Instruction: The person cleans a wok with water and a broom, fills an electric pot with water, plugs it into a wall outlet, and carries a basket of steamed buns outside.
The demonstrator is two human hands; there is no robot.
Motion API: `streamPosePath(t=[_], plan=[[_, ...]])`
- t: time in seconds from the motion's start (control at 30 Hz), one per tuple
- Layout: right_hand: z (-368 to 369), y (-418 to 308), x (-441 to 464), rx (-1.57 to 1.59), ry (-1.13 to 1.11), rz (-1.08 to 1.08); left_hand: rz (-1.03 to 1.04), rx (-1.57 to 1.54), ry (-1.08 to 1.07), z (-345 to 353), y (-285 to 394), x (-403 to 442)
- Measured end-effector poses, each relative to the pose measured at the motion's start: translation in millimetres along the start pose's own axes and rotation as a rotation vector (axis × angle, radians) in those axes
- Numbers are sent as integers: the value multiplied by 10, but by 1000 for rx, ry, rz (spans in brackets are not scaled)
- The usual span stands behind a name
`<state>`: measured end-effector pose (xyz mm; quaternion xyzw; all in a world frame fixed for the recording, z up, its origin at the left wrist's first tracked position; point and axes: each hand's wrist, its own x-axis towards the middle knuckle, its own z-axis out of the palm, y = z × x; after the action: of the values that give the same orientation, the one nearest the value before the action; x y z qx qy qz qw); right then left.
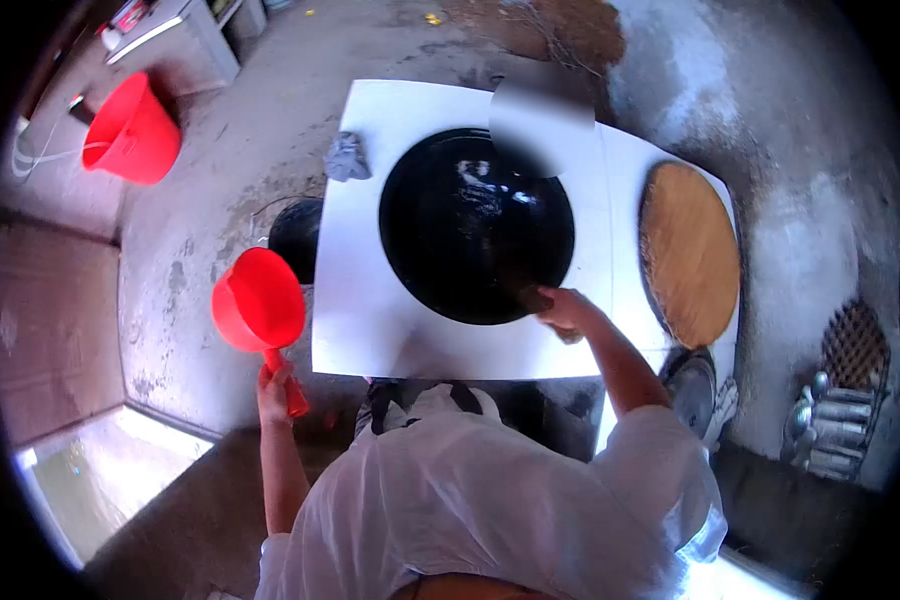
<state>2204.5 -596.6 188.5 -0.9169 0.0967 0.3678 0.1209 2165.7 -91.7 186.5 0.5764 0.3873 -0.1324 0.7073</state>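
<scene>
Grey, stained concrete floor (200,205) across most of the frame, with a red bucket (140,140) at upper left and a rack of cutlery (838,430) at lower right. At centre, a white worktop (360,290), with a large black wok (440,240) sunk into its top, bright reflections on the inner wall. On the same worktop, a crumpled grey cloth (348,157) near the upper left corner and a round wooden board (695,255) along the right side. Left of centre in the frame, beyond the worktop's left edge: a red dipper (260,300), raised clear of the floor, handle pointing toward the bottom of the frame; contents, if any, impossible to make out. Left hand (273,390) wrapped round that handle. Right hand (570,310) at the wok's lower right rim, fingers curled, apparently round a brown object (570,336) too blurred to name. Judging by looks, dipper of thin plastic: light, fairly stiff, slick when wet, top-heavy if filled. Best held by the handle close to the bowl, wrist level. Wok probably heavy, hard and slippery inside; better steadied at the rim than lifted.
</scene>
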Motion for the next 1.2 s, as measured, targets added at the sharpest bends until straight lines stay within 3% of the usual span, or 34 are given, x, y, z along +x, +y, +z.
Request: streamPosePath(t=[0.1,0.2,0.4,0.43,0.57,0.73,0.93,1.07,1.2], plan=[[-141,-96,-679,207,67,-41,61,109,31,121,121,82],[-302,180,-1080,323,312,-127,78,138,3,197,184,145],[-526,1102,-1137,-126,639,87,140,207,5,432,262,23],[-567,1208,-1078,-126,567,193,133,207,20,469,268,-26],[-334,1733,-762,-264,574,222,140,134,4,530,267,-158],[478,1580,-861,-166,452,377,100,116,-50,391,337,-119],[1412,222,-1531,63,408,491,105,118,-265,-182,463,570],[1677,-1247,-1919,98,172,454,67,214,-301,-615,657,828],[1647,-2531,-1921,274,118,142,57,286,-319,-1152,652,1180]])
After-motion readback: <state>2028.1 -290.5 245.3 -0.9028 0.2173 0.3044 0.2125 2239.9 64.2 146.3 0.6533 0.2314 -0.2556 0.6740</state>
